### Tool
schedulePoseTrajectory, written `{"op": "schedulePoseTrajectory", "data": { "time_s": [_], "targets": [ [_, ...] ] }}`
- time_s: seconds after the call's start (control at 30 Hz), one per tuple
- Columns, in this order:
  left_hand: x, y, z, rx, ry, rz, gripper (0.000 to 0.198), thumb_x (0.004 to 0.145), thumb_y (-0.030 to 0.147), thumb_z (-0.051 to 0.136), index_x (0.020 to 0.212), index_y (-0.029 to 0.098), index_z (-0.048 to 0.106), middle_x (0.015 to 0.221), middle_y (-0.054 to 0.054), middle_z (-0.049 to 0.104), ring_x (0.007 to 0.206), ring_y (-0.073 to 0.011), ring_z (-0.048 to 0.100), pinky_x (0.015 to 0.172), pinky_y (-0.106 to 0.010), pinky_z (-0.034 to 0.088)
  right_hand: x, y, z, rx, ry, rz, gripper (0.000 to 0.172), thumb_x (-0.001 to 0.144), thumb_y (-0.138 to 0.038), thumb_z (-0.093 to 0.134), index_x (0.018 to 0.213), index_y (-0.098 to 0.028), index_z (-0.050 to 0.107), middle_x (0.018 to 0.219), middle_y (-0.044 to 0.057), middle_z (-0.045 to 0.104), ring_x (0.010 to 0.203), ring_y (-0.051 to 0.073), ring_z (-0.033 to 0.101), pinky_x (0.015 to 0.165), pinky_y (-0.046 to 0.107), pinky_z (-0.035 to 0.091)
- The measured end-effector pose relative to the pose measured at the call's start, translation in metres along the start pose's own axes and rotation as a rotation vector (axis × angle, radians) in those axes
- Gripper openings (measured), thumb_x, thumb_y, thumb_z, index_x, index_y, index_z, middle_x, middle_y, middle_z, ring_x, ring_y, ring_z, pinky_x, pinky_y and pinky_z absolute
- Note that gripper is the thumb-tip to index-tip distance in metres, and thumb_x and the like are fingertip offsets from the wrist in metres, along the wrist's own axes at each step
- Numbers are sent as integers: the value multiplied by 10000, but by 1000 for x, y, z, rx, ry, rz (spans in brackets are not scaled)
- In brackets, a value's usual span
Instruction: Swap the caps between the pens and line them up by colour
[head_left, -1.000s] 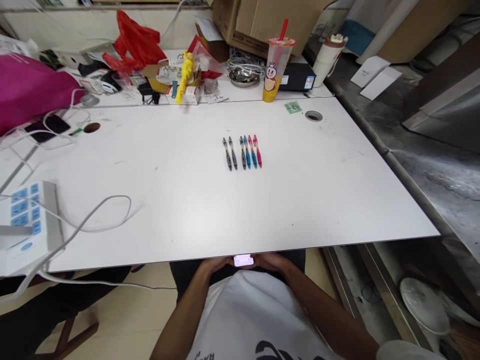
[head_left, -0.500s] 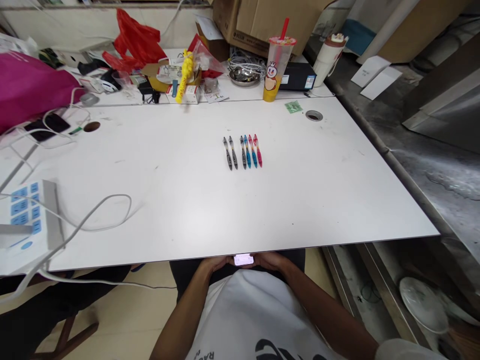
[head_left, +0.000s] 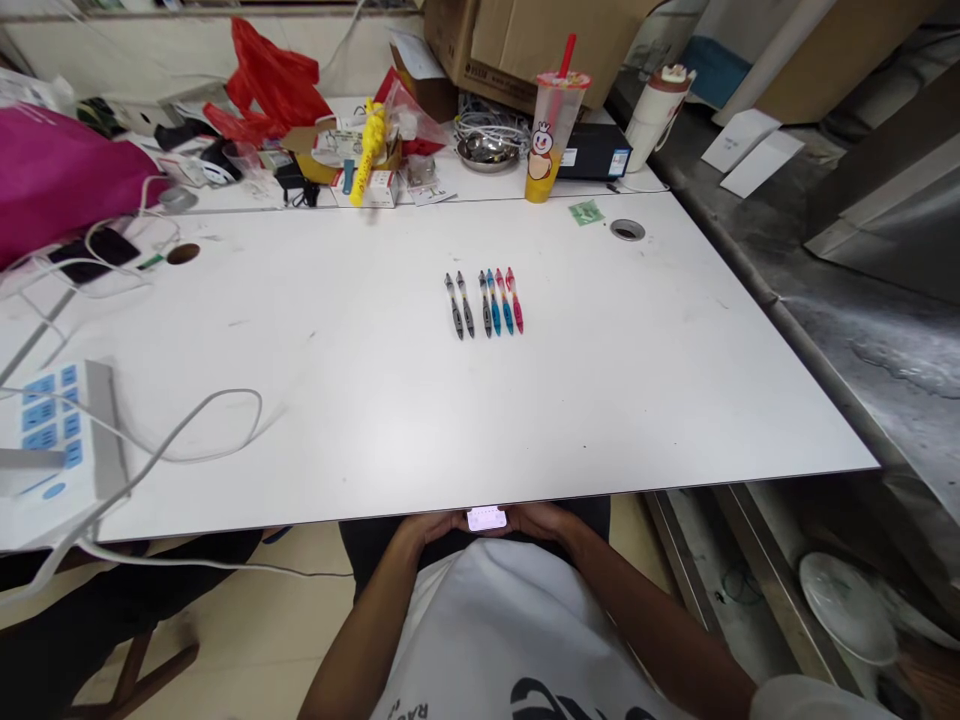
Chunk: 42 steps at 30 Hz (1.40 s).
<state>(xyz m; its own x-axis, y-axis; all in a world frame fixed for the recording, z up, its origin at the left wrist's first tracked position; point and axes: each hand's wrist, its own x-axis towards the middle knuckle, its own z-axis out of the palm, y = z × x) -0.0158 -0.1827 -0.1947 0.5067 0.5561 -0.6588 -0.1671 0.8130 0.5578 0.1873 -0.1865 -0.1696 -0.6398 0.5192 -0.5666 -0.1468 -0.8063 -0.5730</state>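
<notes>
Below the table's front edge, over my lap, my left hand (head_left: 437,525) and my right hand (head_left: 537,520) hold a phone (head_left: 487,519) between them, its screen lit pale pink. The fingers of both are partly hidden under the phone and the table edge. Out on the white tabletop lie several click pens side by side, apart from both hands. Two grey pens (head_left: 460,305) form a pair on the left. Beside them a third grey pen (head_left: 486,304), a blue pen (head_left: 495,303), a blue pen with a pink top (head_left: 505,302) and a pink pen (head_left: 515,300) sit close together.
At the left stands a white power strip (head_left: 90,420) with loose cables. A drink cup (head_left: 553,135) with a red straw stands at the back, near a green packet (head_left: 586,212) and a cable hole (head_left: 628,230). Bags, boxes and a metal bowl (head_left: 487,155) line the rear.
</notes>
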Motion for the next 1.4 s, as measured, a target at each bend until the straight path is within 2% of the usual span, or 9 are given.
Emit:
{"op": "schedulePoseTrajectory", "data": {
  "time_s": [0.1, 0.23, 0.33, 0.5, 0.63, 0.83, 1.0, 1.2, 1.4],
  "targets": [
    [1, -2, -1, 1, 7, -2, 394, 701, 395, 832, 1015, 171, 758, 977, -117, 778, 1071, -315, 688, 882, -429, 568, -2, -4, 4, -21, -8, -3, 554, 804, -629, 693, 1193, -235, 702, 1213, 124, 735, 1201, 314, 643, 971, 487, 535],
    [4, -4, 0, 2, 8, -2, 436, 683, 390, 851, 1044, 164, 759, 997, -129, 777, 1044, -308, 695, 866, -411, 570, -2, -5, 5, -33, -7, 1, 577, 774, -651, 717, 1178, -239, 710, 1237, 120, 731, 1218, 313, 636, 975, 478, 537],
    [6, -6, -1, 0, 10, 4, 439, 662, 400, 860, 1021, 167, 760, 1018, -134, 777, 1058, -317, 690, 865, -418, 570, -1, -2, 3, -14, 13, 3, 519, 770, -547, 748, 1171, -221, 707, 1250, 130, 723, 1227, 315, 634, 981, 480, 542],
    [4, -5, -5, -10, -2, 26, 405, 685, 418, 832, 1004, 182, 751, 1050, -127, 775, 1098, -324, 672, 896, -449, 559, 2, 8, -4, 42, 96, 17, 560, 604, -204, 802, 1154, -199, 697, 1264, 136, 712, 1209, 319, 649, 980, 471, 559],
    [1, -3, -5, -3, -17, 29, 404, 695, 412, 830, 1025, 195, 745, 1049, -114, 776, 1107, -326, 669, 909, -460, 550, 3, 9, -6, 43, 108, 20, 566, 597, -169, 785, 1155, -201, 693, 1250, 131, 712, 1200, 317, 656, 979, 477, 562],
    [1, -2, -4, 15, -25, 19, 464, 655, 502, 853, 977, 183, 755, 1059, -133, 778, 1089, -338, 680, 864, -449, 569, 1, 1, -2, 33, 50, 2, 450, 720, -313, 728, 1157, -212, 691, 1222, 127, 726, 1199, 309, 650, 964, 480, 556],
    [2, -2, -4, 32, -35, 10, 513, 637, 497, 867, 1023, 175, 761, 1067, -147, 778, 1088, -340, 686, 862, -441, 575, 2, 3, -4, -5, 59, 19, 504, 682, -335, 757, 1169, -222, 686, 1211, 121, 734, 1154, 308, 665, 974, 488, 543],
    [3, -4, -4, 34, -34, 22, 467, 677, 446, 837, 1046, 171, 760, 1087, -149, 773, 1103, -332, 681, 869, -418, 576, 3, 5, -4, -53, 26, 18, 578, 801, -654, 678, 1209, -245, 682, 1225, 117, 730, 1167, 302, 662, 967, 489, 538],
    [4, -6, -4, 40, -23, 26, 444, 689, 411, 826, 1053, 169, 749, 1087, -148, 767, 1145, -337, 663, 911, -456, 568, 2, 1, 1, -20, 69, 10, 535, 799, -621, 707, 1166, -232, 700, 1216, 128, 735, 1161, 319, 672, 964, 505, 546]
  ]
}}
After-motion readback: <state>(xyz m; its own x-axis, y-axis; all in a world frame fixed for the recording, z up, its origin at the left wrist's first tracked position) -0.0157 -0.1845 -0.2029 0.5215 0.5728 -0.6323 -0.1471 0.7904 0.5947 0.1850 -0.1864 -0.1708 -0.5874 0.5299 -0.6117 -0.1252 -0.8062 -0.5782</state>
